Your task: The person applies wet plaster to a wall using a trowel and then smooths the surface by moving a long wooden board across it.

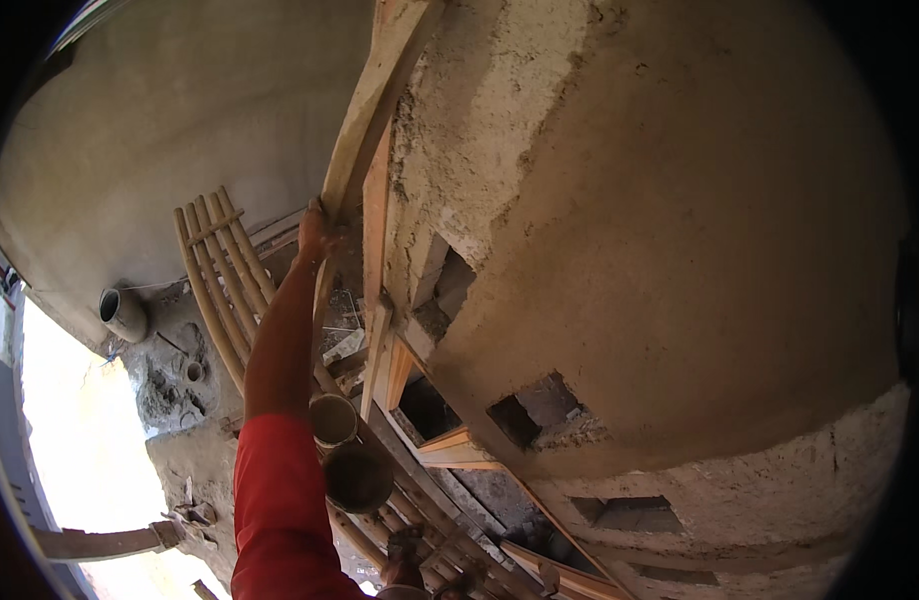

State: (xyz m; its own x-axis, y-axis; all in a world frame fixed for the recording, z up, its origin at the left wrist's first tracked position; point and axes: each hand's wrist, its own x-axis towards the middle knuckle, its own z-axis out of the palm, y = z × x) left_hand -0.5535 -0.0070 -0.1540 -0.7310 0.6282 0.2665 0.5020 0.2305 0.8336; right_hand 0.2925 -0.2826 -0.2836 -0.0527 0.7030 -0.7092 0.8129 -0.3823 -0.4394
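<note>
My left hand (316, 232), at the end of my red-sleeved forearm, is closed on a long, pale wooden plank (372, 100) that rises diagonally toward the top edge. A narrower upright board (378, 220) runs beside it along a rough plaster edge (450, 120). Below and left of my hand lies a bamboo pole platform (220, 280), with a round container (335, 420) and a larger dark bucket (358, 478) on it, partly behind my arm. My right hand is not clearly visible; a dark shape at the bottom centre is too unclear to name.
A plastered wall (700, 220) with square openings (540, 410) fills the right. Timber frames (460, 450) line its edge. At left are a grey wall (150, 120), a cylindrical pot (123, 314), rough cement ground (180, 390), a wooden beam (100, 542) and a bright opening (70, 400).
</note>
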